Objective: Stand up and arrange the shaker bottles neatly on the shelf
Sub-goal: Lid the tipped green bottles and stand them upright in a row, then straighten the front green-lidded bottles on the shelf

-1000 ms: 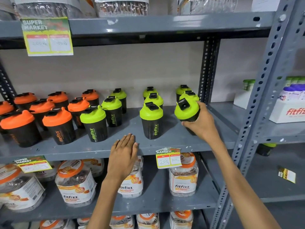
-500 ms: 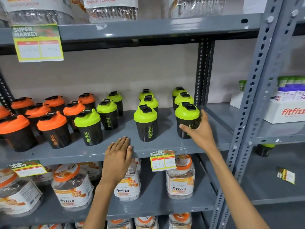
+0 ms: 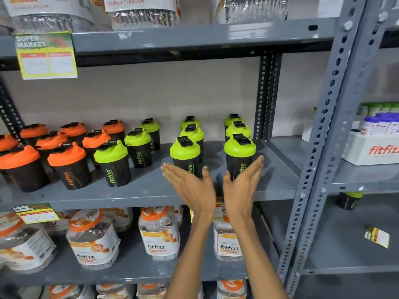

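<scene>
Black shaker bottles stand upright on the grey middle shelf (image 3: 151, 190). Orange-lidded ones (image 3: 67, 165) fill the left, green-lidded ones (image 3: 112, 162) the middle and right. The right front green bottle (image 3: 240, 156) heads a column of three; another green bottle (image 3: 185, 156) heads the column beside it. My left hand (image 3: 190, 186) is flat and open, fingers together, in front of that middle bottle. My right hand (image 3: 244, 182) is also open, palm facing left, in front of the right front bottle. Neither hand holds anything; whether they touch the bottles is unclear.
Fitfizz jars (image 3: 159, 234) fill the shelf below, wrapped packs (image 3: 140, 11) the shelf above. Yellow price tags (image 3: 46, 55) hang on the shelf edges. A perforated grey upright (image 3: 319, 160) bounds the right side; beyond it stand a white Fitfizz box (image 3: 371, 149) and one green-lidded bottle (image 3: 348, 200).
My right hand has let go of the right front green bottle, which now stands upright. My left hand has lifted off the shelf edge and moved right. Both hands now open side by side.
</scene>
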The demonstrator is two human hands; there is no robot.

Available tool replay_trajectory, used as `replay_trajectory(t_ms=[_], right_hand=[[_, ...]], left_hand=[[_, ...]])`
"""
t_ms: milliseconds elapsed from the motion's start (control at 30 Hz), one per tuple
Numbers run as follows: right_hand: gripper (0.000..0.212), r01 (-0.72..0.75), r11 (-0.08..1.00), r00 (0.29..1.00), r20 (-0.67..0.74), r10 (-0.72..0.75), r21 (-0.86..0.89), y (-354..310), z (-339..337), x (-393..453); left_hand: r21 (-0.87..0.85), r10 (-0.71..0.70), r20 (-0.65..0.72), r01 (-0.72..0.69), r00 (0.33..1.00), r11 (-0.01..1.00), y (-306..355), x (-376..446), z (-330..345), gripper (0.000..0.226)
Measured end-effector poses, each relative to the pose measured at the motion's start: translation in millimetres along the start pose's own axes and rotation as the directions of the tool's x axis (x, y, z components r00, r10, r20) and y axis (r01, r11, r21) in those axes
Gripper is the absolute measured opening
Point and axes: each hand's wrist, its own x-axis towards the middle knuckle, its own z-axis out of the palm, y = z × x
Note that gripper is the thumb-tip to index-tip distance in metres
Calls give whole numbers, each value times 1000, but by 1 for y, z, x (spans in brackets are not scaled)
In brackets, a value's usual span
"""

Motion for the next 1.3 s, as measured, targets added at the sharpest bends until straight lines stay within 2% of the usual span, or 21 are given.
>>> replay_trajectory(t_ms=[133, 367, 500, 600, 733, 1300], right_hand=[[102, -65, 998, 998, 16, 66, -18, -2, 7, 12], [89, -110, 993, 993, 56, 107, 49, 0, 11, 21], [76, -115, 991, 992, 64, 111, 67, 9, 6, 25], [78, -93, 994, 994, 64, 89, 57, 15, -1, 26], [82, -78, 996, 995, 66, 75, 44, 16, -7, 25], [82, -64, 998, 995, 71, 63, 7, 13, -11, 20]], left_hand=[[-5, -59, -39, 59, 997, 998, 5, 14, 17, 116], [-108, -70, -121, 57, 990, 992, -2, 25, 25, 94], [-167, 35, -43, -42, 998, 985, -10, 21, 19, 86], [-163, 120, 25, -114, 992, 980, -15, 18, 15, 83], [-144, 178, 41, -171, 983, 975, -14, 12, 11, 85], [-123, 151, 49, -144, 987, 982, -14, 7, 6, 88]])
